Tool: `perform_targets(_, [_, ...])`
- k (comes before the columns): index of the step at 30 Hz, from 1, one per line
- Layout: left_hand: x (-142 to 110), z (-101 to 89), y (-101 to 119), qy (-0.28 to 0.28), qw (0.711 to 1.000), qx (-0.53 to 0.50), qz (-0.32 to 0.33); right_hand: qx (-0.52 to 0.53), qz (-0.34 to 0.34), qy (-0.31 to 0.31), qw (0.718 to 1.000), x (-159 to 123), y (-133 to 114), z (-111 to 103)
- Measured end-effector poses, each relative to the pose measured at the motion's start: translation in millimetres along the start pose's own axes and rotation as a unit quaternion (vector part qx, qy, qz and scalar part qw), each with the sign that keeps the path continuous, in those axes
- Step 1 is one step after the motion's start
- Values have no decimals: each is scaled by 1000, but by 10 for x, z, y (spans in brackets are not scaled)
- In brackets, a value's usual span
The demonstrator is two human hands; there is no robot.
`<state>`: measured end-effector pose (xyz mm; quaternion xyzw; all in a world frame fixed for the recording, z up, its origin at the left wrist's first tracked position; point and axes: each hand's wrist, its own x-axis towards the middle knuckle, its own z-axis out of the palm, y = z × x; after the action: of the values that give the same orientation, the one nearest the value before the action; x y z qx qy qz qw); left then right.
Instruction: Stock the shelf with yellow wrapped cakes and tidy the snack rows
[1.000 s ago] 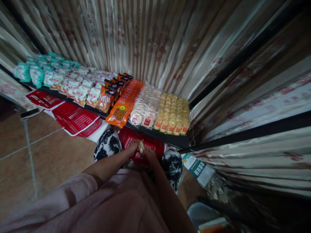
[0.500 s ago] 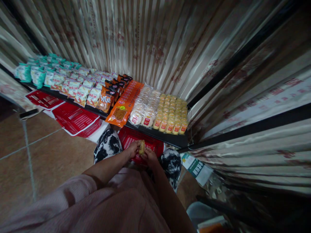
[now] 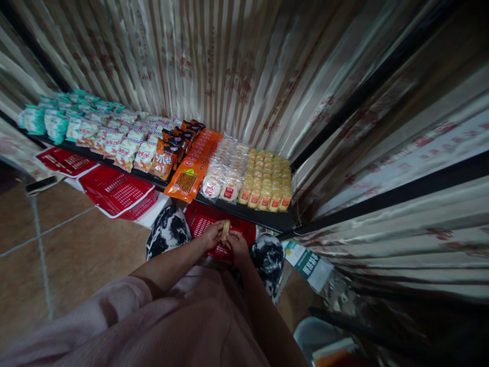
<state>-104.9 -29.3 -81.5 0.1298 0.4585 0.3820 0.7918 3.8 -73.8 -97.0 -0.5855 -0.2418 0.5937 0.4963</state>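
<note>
Between my two hands is a small yellow snack packet (image 3: 226,230), held upright over a red basket (image 3: 198,216) at my knees. My left hand (image 3: 213,236) grips it from the left with closed fingers. From the right, the fingers of my right hand (image 3: 237,243) pinch its lower part. Just beyond, on a black shelf (image 3: 273,218), stand rows of similar yellow packets (image 3: 266,181). To their left lie clear-wrapped round white snacks (image 3: 229,171) and a flat orange bag (image 3: 193,171).
Farther left on the shelf are orange-and-black bags (image 3: 165,159), white snack bags (image 3: 128,150) and teal bags (image 3: 57,122). Another red basket (image 3: 118,188) and a phone-like dark object (image 3: 41,184) sit at left. A pleated curtain (image 3: 214,66) hangs behind. Black poles (image 3: 340,112) slant at right.
The yellow packet has turned in my fingers and now shows a narrower side. Both hands stay together over the basket, and the view has shifted slightly.
</note>
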Motion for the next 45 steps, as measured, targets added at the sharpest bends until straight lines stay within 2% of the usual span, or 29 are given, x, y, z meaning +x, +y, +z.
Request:
perform_targets(8, [-43, 96, 37, 13, 1000, 9, 0, -83, -94, 69, 990, 0, -65, -9])
perform_targets(15, [-67, 158, 48, 16, 999, 4, -27, -160, -158, 69, 972, -101, -158, -76])
perform_targets(17, [-74, 170, 55, 14, 999, 1, -37, -216, -190, 64, 955, -136, -210, -111])
perform_targets(21, [-138, 204, 95, -5, 999, 0, -33, -332, -264, 52, 904, -179, -341, -208])
perform_targets(27, [-296, 269, 151, -65, 997, 44, 9, -467, -343, 39, 814, -228, -563, -359])
perform_targets(30, [-337, 306, 161, -91, 993, 70, 38, -501, -362, 35, 785, -279, -682, -409])
perform_targets(35, [-343, 389, 173, -125, 986, 90, 67, -521, -390, 51, 758, -346, -812, -453])
perform_targets(40, [-336, 484, 159, -138, 984, 89, 71, -519, -426, 80, 737, -355, -806, -464])
perform_targets(42, [-343, 526, 138, -141, 984, 83, 73, -511, -434, 94, 736, -354, -791, -456])
perform_targets(45, [-357, 592, 93, -142, 984, 77, 79, -488, -424, 133, 751, -352, -774, -432])
